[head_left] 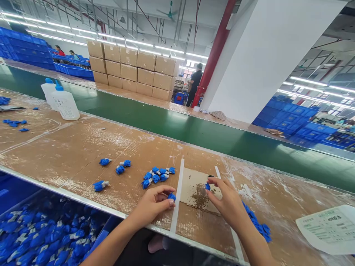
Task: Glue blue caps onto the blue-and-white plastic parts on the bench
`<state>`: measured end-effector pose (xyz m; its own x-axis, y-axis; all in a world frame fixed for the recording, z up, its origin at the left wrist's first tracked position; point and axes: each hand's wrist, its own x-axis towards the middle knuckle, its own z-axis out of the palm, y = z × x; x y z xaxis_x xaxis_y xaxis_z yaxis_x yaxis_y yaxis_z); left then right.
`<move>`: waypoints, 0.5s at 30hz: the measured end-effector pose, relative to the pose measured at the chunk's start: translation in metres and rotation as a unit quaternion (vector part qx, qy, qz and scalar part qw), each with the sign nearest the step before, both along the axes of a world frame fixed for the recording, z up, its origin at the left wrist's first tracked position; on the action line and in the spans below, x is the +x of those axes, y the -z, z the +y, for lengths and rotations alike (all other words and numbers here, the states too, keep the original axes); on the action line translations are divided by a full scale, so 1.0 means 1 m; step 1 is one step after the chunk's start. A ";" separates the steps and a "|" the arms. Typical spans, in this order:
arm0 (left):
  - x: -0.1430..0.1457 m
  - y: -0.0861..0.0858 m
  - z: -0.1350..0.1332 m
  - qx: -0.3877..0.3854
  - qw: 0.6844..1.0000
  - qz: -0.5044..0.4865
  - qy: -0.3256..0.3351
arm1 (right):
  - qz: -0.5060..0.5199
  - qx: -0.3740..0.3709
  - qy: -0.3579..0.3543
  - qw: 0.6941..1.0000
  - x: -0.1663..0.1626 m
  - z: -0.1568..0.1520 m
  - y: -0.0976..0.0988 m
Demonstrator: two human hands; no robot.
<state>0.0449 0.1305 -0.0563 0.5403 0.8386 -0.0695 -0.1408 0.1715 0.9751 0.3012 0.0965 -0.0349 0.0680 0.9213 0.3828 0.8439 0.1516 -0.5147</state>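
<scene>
My left hand (155, 203) is closed around a small blue fabric piece (172, 196), held over the cardboard-covered bench near its front edge. In a pinch of thumb and fingers, my right hand (226, 199) has another small blue piece (207, 186); what else lies between those fingers is partly hidden. Beneath it is a pale card (191, 181) with dark wet-looking stains, between strips of white tape. Left of the card lies a cluster of blue rosebud-like pieces with white tabs (155, 178). More blue pieces (257, 223) form a row beside my right forearm.
Below the bench at left, a blue bin (104, 231) holds many blue pieces. White bottles (65, 103) stand at the back left; another white bottle (330, 229) lies at right. A green conveyor belt (133, 112) runs behind the bench. A person (196, 83) stands beyond, near stacked cartons (130, 70).
</scene>
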 end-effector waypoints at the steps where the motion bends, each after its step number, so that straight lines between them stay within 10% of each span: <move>1: 0.000 0.000 0.000 -0.006 1.000 -0.008 -0.004 | 0.010 -0.003 -0.006 1.000 0.000 0.002 0.001; 9: -0.003 -0.002 0.000 -0.058 0.997 -0.047 0.022 | 0.252 -0.001 0.005 0.968 -0.022 -0.021 0.005; 15: -0.004 -0.005 -0.005 -0.068 0.990 -0.102 0.070 | 0.632 -0.049 -0.041 0.772 -0.075 -0.043 0.013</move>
